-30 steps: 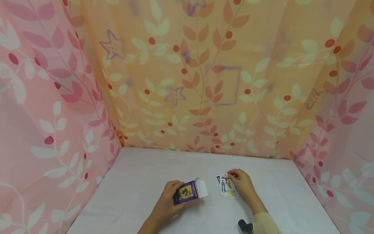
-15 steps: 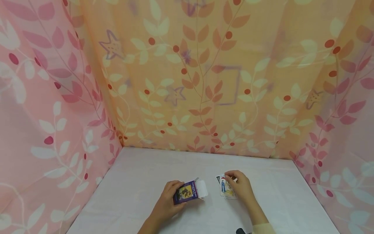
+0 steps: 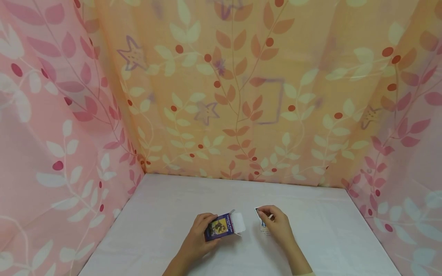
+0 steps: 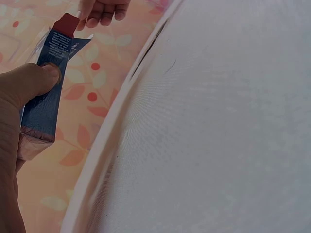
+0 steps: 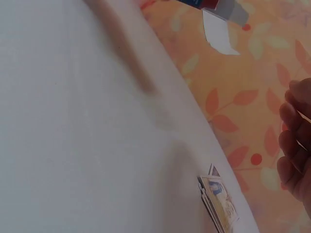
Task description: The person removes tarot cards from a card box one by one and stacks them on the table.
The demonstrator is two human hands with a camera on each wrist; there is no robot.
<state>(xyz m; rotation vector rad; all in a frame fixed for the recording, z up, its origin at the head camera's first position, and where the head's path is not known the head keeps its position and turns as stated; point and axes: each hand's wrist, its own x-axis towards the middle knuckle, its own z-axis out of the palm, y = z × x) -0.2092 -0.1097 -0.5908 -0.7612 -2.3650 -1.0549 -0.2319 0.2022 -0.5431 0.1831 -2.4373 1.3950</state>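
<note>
Left fingers [image 3: 206,217] around purple card box [image 3: 220,227]

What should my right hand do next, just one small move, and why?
I'd probably bring the right hand to the open end of the card box: its white flap points that way, the left hand grips the box, and the right hand, near the card pile, appears to hold no card. The box's contents are hidden.

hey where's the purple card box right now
In the head view, the purple card box is low, near the centre, in the left hand. Its open white flap faces the small pile of cards to its right.
</note>
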